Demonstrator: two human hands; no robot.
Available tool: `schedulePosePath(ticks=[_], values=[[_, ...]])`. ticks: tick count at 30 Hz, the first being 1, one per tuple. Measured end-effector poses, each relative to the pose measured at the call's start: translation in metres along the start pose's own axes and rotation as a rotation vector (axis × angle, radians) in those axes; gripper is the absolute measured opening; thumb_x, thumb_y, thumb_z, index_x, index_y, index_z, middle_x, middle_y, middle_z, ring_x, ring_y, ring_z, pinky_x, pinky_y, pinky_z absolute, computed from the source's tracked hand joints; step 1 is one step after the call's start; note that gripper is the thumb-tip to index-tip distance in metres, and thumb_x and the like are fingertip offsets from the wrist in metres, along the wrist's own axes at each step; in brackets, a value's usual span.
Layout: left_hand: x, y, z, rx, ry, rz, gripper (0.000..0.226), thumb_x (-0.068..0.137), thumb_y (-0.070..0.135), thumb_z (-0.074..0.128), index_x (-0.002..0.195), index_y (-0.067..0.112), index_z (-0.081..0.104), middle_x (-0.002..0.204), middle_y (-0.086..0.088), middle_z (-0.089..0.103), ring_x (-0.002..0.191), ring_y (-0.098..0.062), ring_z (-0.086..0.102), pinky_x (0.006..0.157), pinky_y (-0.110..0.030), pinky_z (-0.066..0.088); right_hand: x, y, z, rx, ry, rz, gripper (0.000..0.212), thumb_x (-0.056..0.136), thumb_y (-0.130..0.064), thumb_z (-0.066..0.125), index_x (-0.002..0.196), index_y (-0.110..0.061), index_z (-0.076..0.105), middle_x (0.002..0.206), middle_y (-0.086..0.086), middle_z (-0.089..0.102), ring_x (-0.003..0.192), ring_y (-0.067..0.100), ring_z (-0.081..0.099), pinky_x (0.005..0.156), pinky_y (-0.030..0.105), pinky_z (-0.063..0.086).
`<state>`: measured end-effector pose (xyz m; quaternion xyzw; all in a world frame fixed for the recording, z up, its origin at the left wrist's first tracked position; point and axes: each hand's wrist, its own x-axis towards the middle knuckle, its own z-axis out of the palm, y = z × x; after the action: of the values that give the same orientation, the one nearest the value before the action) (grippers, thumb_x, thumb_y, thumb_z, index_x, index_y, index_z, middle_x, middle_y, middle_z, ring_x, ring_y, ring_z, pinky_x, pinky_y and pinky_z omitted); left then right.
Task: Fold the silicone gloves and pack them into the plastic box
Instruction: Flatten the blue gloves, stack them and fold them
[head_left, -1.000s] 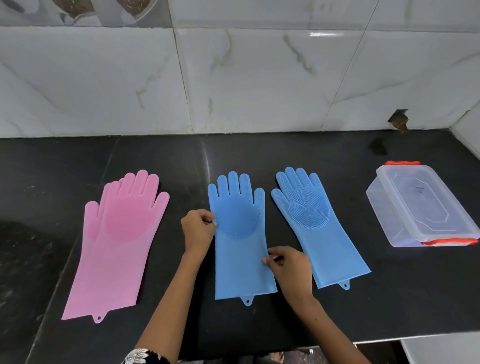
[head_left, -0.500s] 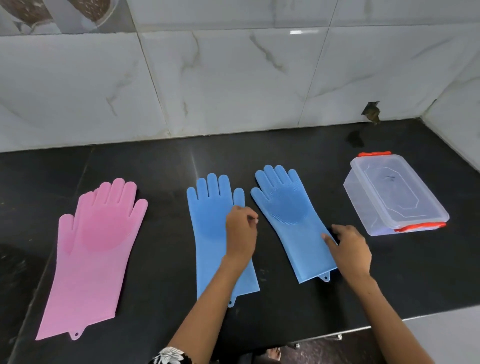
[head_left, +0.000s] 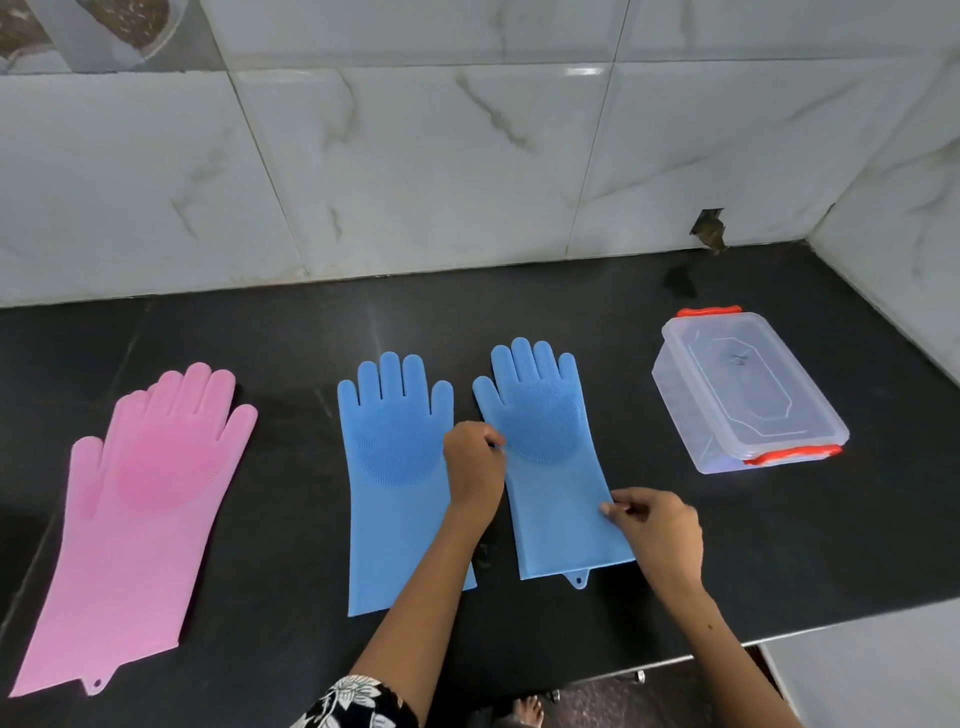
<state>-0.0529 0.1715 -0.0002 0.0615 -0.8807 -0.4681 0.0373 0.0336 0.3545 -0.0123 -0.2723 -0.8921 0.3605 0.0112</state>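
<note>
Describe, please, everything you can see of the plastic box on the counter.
The plastic box is a clear, rectangular container with its see-through lid clipped on by orange-red latches at the near and far short ends. It looks empty. It sits flat and slightly angled on the black counter, right of the gloves, near the tiled corner. Nothing touches it but the counter.

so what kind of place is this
Probably a home kitchen: a black stone countertop against a marble-look tiled wall, with silicone scrubbing gloves and a plastic box laid out.
</note>
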Motion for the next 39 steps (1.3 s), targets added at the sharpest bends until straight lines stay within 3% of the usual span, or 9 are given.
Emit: schedulePosePath(ticks=[6, 15, 19, 23, 30, 33, 36, 39], values=[[0.0, -0.006, -0.008, -0.004, 0.024, -0.019, 0.011, 0.086, -0.002, 0.064, 0.086, -0.005, 0.074, 0.09, -0.019, 0.072, 0.084, -0.025, 0.066, 0.076, -0.019, 0.049, -0.01, -0.006, 0.01, 0.012, 0.021, -0.025, 0.014, 0.077, -0.023, 0.075, 0.091, -0.022, 0.077, 0.079, -0.007, 0.071, 0.072, 0.012, 0.065, 0.06, 0.023, 0.045], [0.001, -0.009, -0.009, -0.01, 0.033, -0.014, 0.009, 0.085, -0.004, 0.064, 0.081, -0.006, 0.073, 0.085, -0.02, 0.07, 0.08, -0.025, 0.066, 0.071, -0.015, 0.047, -0.01, -0.008, 0.012, -0.008, 0.039, -0.045, 0.016, 0.078, -0.023, 0.074, 0.093, -0.02, 0.077, 0.084, -0.006, 0.072, 0.073, 0.012, 0.065, 0.064, 0.024, 0.049], [-0.001, -0.007, -0.014, -0.025, 0.009, 0.001, 0.007, 0.084, -0.001, 0.067, 0.081, -0.004, 0.073, 0.085, -0.019, 0.071, 0.076, -0.021, 0.064, 0.073, -0.02, 0.052, -0.012, -0.009, 0.012, -0.024, 0.05, -0.054, 0.017, 0.079, -0.027, 0.074, 0.094, -0.019, 0.076, 0.085, -0.006, 0.072, 0.074, 0.012, 0.065, 0.064, 0.027, 0.052], [0.001, -0.012, -0.041, -0.059, 0.021, 0.004, 0.007, 0.081, 0.004, 0.072, 0.087, 0.0, 0.074, 0.088, -0.013, 0.073, 0.077, -0.013, 0.062, 0.072, -0.009, 0.045, -0.014, -0.002, 0.0, -0.006, 0.091, -0.053, 0.023, 0.08, -0.036, 0.072, 0.095, -0.019, 0.074, 0.086, -0.005, 0.072, 0.075, 0.012, 0.065, 0.062, 0.024, 0.047], [-0.031, -0.036, -0.089, -0.005, 0.071, -0.011, 0.01, 0.087, 0.013, 0.068, 0.095, 0.008, 0.07, 0.099, -0.004, 0.068, 0.085, -0.01, 0.06, 0.076, -0.012, 0.043, -0.012, 0.015, -0.027, 0.004, 0.112, -0.086, 0.02, 0.084, -0.03, 0.069, 0.097, -0.015, 0.075, 0.088, -0.001, 0.074, 0.078, 0.013, 0.067, 0.076, 0.027, 0.053], [-0.059, -0.033, -0.078, 0.037, 0.095, -0.001, 0.01, 0.088, 0.017, 0.067, 0.095, 0.011, 0.069, 0.098, 0.003, 0.064, 0.087, -0.012, 0.06, 0.078, -0.02, 0.043, 0.001, 0.013, -0.03, 0.019, 0.087, -0.128, 0.02, 0.085, -0.027, 0.068, 0.099, -0.014, 0.075, 0.093, 0.001, 0.075, 0.081, 0.014, 0.067, 0.078, 0.025, 0.052], [-0.093, -0.016, -0.048, 0.084, 0.014, 0.07, 0.01, 0.09, 0.024, 0.064, 0.093, 0.016, 0.069, 0.095, 0.009, 0.058, 0.092, -0.008, 0.054, 0.078, -0.011, 0.033, 0.026, 0.0, -0.03, 0.021, 0.034, -0.18, 0.02, 0.086, -0.025, 0.067, 0.1, -0.013, 0.074, 0.097, 0.002, 0.074, 0.084, 0.014, 0.066, 0.081, 0.025, 0.051], [-0.122, -0.003, -0.013, 0.075, -0.087, 0.126, 0.013, 0.091, 0.029, 0.062, 0.096, 0.019, 0.068, 0.098, 0.013, 0.054, 0.095, 0.001, 0.047, 0.082, -0.006, 0.034, 0.054, -0.016, -0.025, 0.008, -0.01, -0.222, 0.019, 0.087, -0.024, 0.066, 0.1, -0.012, 0.074, 0.1, 0.003, 0.074, 0.083, 0.011, 0.062, 0.081, 0.024, 0.048]])
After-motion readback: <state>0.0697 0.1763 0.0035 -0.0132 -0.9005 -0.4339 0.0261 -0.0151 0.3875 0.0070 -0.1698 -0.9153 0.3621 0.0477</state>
